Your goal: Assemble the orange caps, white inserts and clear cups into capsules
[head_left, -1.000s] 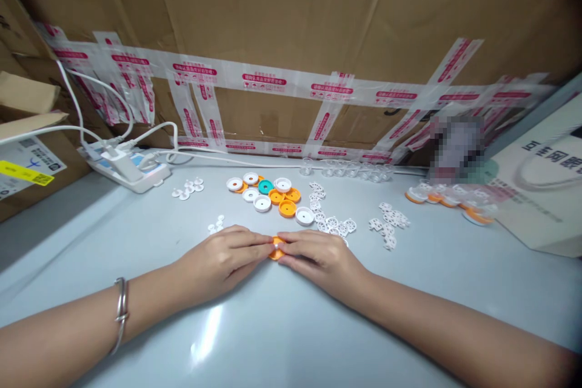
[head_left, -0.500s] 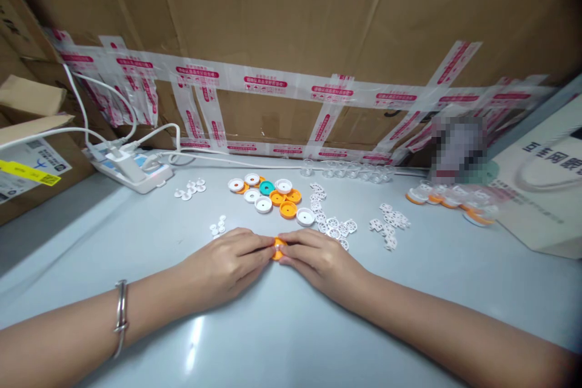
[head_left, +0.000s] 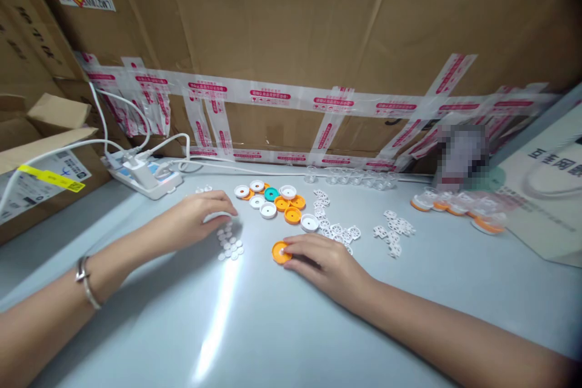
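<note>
My right hand (head_left: 325, 264) pinches the right edge of a shallow orange round plastic cap (head_left: 277, 253) low over the table; a small white bit shows at the cap's middle, by the fingertips. Off to the left, my left hand (head_left: 200, 215) reaches out with thumb and fingers apart and nothing visible between them. Just below its fingertips lie several small white discs (head_left: 233, 247). Beyond both hands is a cluster of round caps: white caps (head_left: 268, 210), orange caps (head_left: 292, 215) and one teal cap (head_left: 271, 194).
White spoked plastic pieces (head_left: 336, 230) and smaller white pieces (head_left: 391, 233) lie to the right. Clear cups (head_left: 359, 178) line the back near a taped cardboard box (head_left: 282, 24). Capped orange and white items (head_left: 454, 203) stand far right. A power strip (head_left: 154, 185) with cables sits back left.
My left hand has let go of the orange cap and moved left and away to the small white discs. My right hand stays on the cap. The view has shifted slightly.
</note>
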Demonstrator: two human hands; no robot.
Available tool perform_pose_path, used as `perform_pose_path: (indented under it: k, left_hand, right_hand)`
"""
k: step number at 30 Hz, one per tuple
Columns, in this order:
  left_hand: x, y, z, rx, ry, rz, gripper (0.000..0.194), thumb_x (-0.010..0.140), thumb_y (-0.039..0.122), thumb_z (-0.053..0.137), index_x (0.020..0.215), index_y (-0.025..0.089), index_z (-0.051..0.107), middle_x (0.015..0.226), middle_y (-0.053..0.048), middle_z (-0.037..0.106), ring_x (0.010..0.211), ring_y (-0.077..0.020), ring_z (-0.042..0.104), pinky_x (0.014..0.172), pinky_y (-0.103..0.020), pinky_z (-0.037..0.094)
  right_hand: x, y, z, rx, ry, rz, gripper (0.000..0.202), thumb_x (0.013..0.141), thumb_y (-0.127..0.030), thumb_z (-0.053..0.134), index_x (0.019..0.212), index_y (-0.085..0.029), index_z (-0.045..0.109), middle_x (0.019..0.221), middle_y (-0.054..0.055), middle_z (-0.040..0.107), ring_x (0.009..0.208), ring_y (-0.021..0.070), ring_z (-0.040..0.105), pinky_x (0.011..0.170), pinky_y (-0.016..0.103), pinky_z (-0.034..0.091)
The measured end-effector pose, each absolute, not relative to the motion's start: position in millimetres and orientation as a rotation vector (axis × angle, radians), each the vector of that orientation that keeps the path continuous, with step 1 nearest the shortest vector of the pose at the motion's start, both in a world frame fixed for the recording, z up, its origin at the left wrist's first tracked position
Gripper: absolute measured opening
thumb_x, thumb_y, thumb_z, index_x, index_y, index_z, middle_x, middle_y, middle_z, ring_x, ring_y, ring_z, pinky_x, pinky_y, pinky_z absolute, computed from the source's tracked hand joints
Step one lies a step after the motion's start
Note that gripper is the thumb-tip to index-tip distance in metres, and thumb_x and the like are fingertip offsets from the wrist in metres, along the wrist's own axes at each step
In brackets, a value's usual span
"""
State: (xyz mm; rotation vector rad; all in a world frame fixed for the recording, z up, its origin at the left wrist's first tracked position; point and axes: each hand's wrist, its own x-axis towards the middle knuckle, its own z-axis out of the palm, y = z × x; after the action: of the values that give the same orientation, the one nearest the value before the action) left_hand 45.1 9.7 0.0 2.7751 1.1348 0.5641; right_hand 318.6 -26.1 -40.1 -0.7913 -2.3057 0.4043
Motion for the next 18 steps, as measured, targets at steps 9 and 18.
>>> perform_pose_path:
  k: [9, 18]
  left_hand:
    - [26, 32, -9, 2.614, 0.963, 0.402, 0.022, 0.087, 0.025, 0.049, 0.095, 0.022, 0.069, 0.091, -0.005, 0.066, 0.079, -0.0135, 0.063, 0.074, -0.023, 0.049]
    - [35, 27, -8, 2.663, 1.005, 0.363, 0.020, 0.087, 0.023, 0.049, 0.087, 0.020, 0.069, 0.084, -0.003, 0.067, 0.073, -0.0120, 0.062, 0.072, -0.021, 0.047]
  right_hand:
    - [317, -28, -38, -0.878, -2.262, 0.454, 0.029, 0.075, -0.019, 0.059, 0.104, -0.021, 0.057, 0.099, 0.006, 0.068, 0.092, 0.0182, 0.063, 0.082, 0.031, 0.051]
    - [318, -28, -40, -0.887, -2.307, 0.563, 0.035, 0.077, -0.017, 0.057, 0.112, -0.019, 0.053, 0.105, 0.006, 0.065, 0.097, 0.0170, 0.061, 0.087, 0.031, 0.049]
